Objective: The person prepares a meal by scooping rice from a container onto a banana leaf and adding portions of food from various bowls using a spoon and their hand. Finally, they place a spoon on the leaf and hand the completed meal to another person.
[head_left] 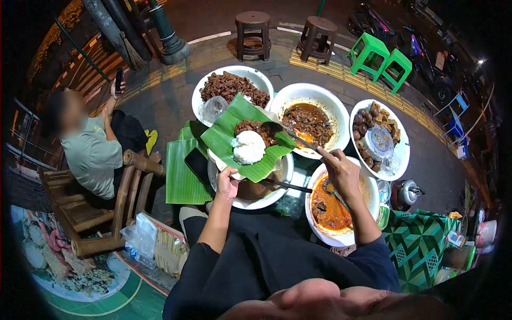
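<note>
My left hand (228,184) grips the near edge of a banana leaf (221,140), which seems to have paper under it. On the leaf sit a mound of white rice (248,148) and dark brown shredded food (255,128). Closed round the handle of a long spoon (306,143), my right hand (342,173) is right of the leaf. The spoon's tip reaches the leaf's far right side; its bowl is hard to make out. Below the leaf, a white bowl (288,172) of brown liquid is partly hidden, with a dark utensil handle (290,185) across it.
Around stand white bowls of shredded food (234,88), brown stew (309,125), orange-red sauce (330,213), and eggs with tofu (362,120). Left lie a phone (198,166) and banana leaves (180,178). A seated person (93,154) holds a phone. Stools (369,52) stand beyond; a kettle (407,193) is right.
</note>
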Demonstrator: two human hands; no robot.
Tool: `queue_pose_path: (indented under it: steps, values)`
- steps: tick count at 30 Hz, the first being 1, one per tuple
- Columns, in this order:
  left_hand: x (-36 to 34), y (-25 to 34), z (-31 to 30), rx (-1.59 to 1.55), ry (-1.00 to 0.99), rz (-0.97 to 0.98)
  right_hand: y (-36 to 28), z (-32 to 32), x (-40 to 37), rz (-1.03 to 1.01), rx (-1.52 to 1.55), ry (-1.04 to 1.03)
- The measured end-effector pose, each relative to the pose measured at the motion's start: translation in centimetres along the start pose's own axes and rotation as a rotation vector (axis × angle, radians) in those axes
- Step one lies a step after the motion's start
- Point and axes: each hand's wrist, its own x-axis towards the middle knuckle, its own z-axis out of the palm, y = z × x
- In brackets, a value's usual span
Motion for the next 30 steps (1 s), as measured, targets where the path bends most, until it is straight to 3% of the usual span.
queue_pose_path:
  steps: [3,8,11,16,19,22,30]
  values:
    - [0.1,0.1,-0.9,-0.01,-0.026,-0.013,-0.8,-0.3,-0.6,0.048,0.033,0.171]
    - [-0.2,0.2,-0.5,-0.01,-0.033,-0.016,-0.3,0.7,-1.1,0.048,0.152,0.044]
    - [-0.9,0.8,-0.6,-0.051,-0.014,0.009,2.2,0.3,-0.1,0.307,0.67,0.005]
    - [-1.9,2.5,-3.1,0.012,0.019,0.135,7.1,1.5,1.7,0.378,0.37,0.024]
    - [-2.1,3.1,-4.6,0.002,-0.004,0.151,9.9,6.5,2.1,0.222,-0.18,-0.076]
    - [-2.4,3.5,-4.7,-0.009,0.012,0.138,8.5,9.4,2.5,0.26,-0.181,-0.013]
    - [-2.5,3.9,-4.3,0.001,0.062,0.114,8.0,8.7,2.9,0.326,0.158,-0.281]
